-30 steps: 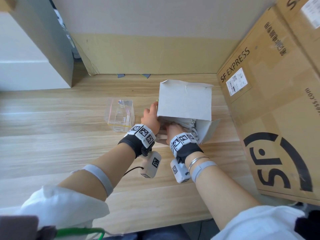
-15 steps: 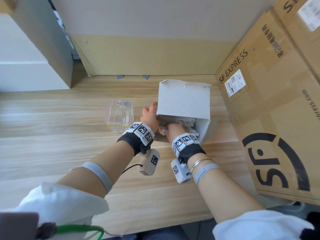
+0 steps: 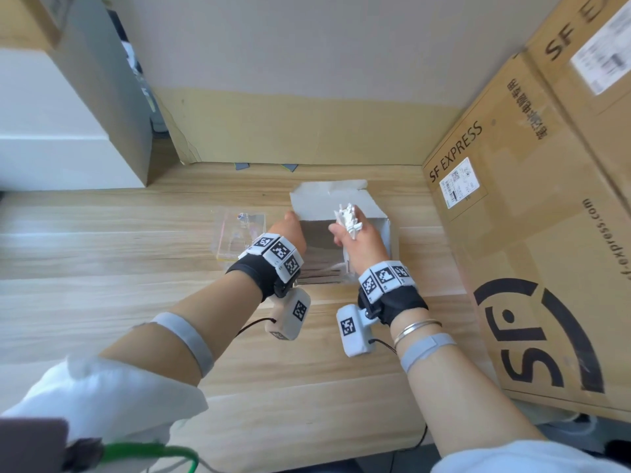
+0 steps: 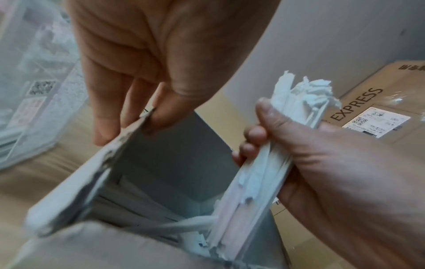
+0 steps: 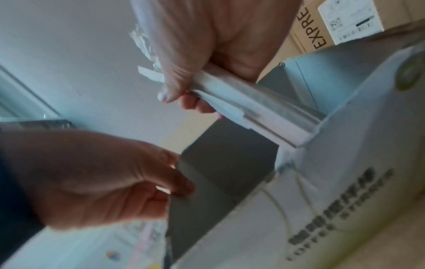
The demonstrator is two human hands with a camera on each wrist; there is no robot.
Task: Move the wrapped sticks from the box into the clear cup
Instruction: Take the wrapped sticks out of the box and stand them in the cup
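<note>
**Bundle of wrapped sticks held over the box**

The right hand [image 3: 358,238] grips a bundle of white paper-wrapped sticks [image 4: 257,163], its lower ends inside the open grey cardboard box [image 3: 387,233]. The left hand [image 3: 290,233] pinches the box's left wall. The clear plastic cup [image 3: 239,237] stands just left of it.

Tabletop [image 3: 102,268]: light wood planks. Carried directly on it: white box [image 3: 341,199], open, at the fingers [image 4: 108,116]; clear cup [image 3: 239,237], just left of them; large brown carton [image 3: 529,250], set to their right.
</note>
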